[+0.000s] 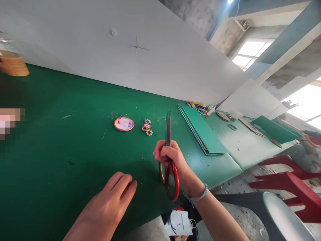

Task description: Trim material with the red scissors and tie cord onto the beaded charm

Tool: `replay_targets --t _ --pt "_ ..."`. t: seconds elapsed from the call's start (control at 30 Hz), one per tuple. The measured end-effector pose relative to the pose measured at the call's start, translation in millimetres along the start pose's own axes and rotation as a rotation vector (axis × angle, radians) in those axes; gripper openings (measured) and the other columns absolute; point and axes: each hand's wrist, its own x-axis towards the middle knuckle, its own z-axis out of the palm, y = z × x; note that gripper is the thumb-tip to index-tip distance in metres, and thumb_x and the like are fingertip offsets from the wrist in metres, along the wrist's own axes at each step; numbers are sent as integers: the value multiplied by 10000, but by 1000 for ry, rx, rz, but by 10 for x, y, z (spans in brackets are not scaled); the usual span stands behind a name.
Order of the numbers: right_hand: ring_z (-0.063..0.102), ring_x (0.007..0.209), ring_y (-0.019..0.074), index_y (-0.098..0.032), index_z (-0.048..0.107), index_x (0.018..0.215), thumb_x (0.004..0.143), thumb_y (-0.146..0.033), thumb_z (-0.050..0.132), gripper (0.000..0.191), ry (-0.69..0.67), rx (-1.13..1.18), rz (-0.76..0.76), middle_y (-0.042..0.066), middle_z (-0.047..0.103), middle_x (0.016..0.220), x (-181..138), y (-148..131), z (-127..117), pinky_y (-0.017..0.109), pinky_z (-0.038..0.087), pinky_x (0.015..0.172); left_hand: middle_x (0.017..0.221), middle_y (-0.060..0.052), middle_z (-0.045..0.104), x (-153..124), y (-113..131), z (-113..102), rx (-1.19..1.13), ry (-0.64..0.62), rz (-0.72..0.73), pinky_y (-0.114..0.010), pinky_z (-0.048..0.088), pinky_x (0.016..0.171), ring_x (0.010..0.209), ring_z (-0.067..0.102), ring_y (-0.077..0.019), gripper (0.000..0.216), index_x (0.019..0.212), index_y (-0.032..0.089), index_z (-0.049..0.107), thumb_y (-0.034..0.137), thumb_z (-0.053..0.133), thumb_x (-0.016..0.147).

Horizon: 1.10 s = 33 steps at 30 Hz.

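My right hand (173,154) is closed around a pair of scissors (168,130) near the pivot. The blades point up and lie together. Below my fist hang the red handle loops. Over the green tabletop, my left hand (115,194) holds nothing that I can see, its fingers loosely bent and side by side. Beyond the hands lie an oval disc with a red rim (124,124) and a small cluster of beaded rings (147,127).
Green boards (203,130) are stacked on the right of the table (75,144). Assorted tools (198,106) lie against the grey panel (100,47). A woven-base container (13,63) stands far left. At lower right are red stools (288,187) and a paper bag (179,222).
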Motion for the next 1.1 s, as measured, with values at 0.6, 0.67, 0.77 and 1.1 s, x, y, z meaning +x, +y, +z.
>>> replay_targets --t 0.6,0.67,0.77,1.1 --pt "265 420 94 -173 619 536 606 -103 480 170 -58 21 -169 -47 341 396 -102 -188 178 265 140 432 926 -90 678 129 -91 -55 -246 24 -177 -368 567 788 885 643 -227 463 992 103 701 -81 358 743" --pt "258 407 92 -174 620 539 611 -111 481 169 -45 42 -188 -49 343 389 -108 -208 167 269 136 433 857 -76 674 142 -53 -69 -184 47 -123 -350 555 758 818 630 -215 451 925 102 712 -94 360 723" --pt "251 400 88 -170 632 544 610 -102 486 174 -41 69 -201 -52 344 380 -110 -167 157 274 134 441 787 -46 664 141 15 -74 -136 32 -112 -328 522 751 772 609 -196 439 773 144 705 -106 351 701" --pt "238 411 83 -160 625 532 621 -72 483 190 -113 113 -171 -65 308 375 28 -154 244 263 127 424 1018 -73 691 -98 74 36 -187 10 -100 -387 375 990 1046 548 -243 476 1005 105 711 -51 353 733"
